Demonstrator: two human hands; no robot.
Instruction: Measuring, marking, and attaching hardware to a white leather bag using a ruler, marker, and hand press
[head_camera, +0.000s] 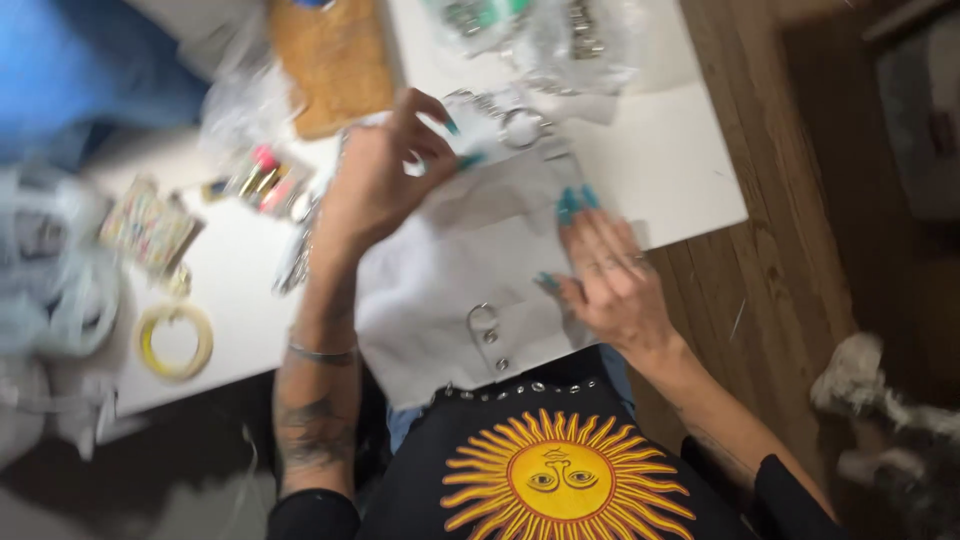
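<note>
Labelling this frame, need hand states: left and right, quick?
Left hand: fingers pinched on the white fabric piece with metal rings.
Right hand: open, fingers flat, pressing the same fabric down on the white table.

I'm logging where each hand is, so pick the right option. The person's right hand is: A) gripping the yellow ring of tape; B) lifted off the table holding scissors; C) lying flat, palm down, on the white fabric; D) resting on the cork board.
C: the right hand lies spread, palm down, on the white fabric, while the roll of yellow tape sits untouched far off beside the left hand.
</note>
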